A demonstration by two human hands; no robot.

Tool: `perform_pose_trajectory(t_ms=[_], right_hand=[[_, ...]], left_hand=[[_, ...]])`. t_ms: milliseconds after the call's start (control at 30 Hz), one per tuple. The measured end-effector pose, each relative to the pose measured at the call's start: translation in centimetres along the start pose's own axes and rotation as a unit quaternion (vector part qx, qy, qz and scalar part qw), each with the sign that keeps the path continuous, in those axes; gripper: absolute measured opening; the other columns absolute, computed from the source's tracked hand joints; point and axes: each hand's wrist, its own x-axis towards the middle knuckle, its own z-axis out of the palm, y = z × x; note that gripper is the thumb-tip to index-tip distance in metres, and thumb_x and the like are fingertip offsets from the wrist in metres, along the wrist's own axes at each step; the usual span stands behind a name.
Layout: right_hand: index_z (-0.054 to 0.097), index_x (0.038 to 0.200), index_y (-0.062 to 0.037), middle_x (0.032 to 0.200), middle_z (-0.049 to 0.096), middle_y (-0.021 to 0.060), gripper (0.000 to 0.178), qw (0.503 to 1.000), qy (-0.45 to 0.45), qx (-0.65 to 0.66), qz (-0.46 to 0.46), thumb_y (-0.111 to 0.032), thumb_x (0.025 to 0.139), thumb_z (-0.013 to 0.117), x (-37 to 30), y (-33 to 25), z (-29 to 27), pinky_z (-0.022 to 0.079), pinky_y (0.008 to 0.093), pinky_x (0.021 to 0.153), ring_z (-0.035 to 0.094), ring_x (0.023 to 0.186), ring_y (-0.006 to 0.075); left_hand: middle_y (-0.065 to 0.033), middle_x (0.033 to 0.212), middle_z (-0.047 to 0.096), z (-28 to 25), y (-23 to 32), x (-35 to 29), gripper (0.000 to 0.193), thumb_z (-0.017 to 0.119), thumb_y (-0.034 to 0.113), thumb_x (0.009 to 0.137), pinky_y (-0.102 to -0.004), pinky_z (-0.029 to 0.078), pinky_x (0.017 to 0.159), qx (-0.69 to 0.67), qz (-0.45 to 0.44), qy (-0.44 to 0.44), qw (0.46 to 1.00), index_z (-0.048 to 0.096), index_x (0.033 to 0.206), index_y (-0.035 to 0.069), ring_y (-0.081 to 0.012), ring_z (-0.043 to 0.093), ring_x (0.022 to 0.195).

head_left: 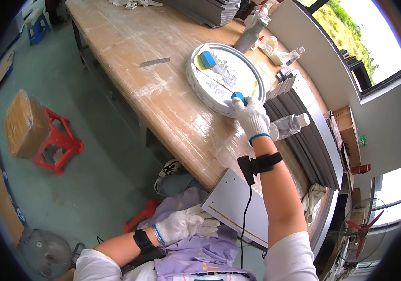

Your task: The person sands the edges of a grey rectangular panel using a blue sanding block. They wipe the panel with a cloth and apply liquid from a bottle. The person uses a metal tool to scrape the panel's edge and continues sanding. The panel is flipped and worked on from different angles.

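Observation:
My right hand (252, 117), in a white knit glove with a blue cuff, reaches to the near rim of a round white tray (192, 77). Its fingers close on a small blue block (238, 97). Another blue block (207, 60) lies on a pale yellow piece at the tray's far left. Whitish smears cover the tray's floor. My left hand (186, 225), gloved alike, rests low over my lap with fingers stretched out, beside the edge of a grey panel (238, 203) with small holes. Nothing shows in its grasp.
A clear bottle (288, 126) lies right of my right hand, by stacked grey panels (313, 131). A metal strip (155, 62) lies on the film-covered table (116, 51). Grey bottles (252, 35) stand behind the tray. A red stool (59, 140) carrying a box stands on the floor.

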Motion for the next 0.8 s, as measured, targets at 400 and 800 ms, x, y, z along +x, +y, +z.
perform_pose_trajectory(t_ms=[400, 800], right_hand=[[0.054, 0.133, 0.0021, 0.114, 0.062, 0.0142, 0.045, 0.760, -0.283, 0.584, -0.029, -0.012, 0.091, 0.064, -10.8, 6.1, -6.9, 0.056, 0.0312, 0.078, 0.064, 0.089, 0.0192], [0.057, 0.130, -0.0071, 0.116, 0.064, 0.0158, 0.048, 0.959, -0.152, 0.022, -0.239, -0.015, 0.084, 0.068, -13.1, 4.0, -4.4, 0.050, 0.0386, 0.093, 0.064, 0.106, 0.0313]], left_hand=[[-0.0099, 0.123, 0.062, 2.2, 0.7, 2.0, 0.045, 0.057, 0.030, 0.101, -0.0324, 0.051, 0.095, 0.310, -0.049, 0.089, 0.945, 0.051, 0.135, 0.002, -0.0161, 0.060, 0.111], [-0.0216, 0.123, 0.064, 1.5, -0.7, 3.1, 0.068, 0.059, 0.054, 0.095, -0.0375, 0.060, 0.083, 0.406, 0.001, 0.145, 0.902, 0.051, 0.134, -0.002, -0.0288, 0.063, 0.117]])
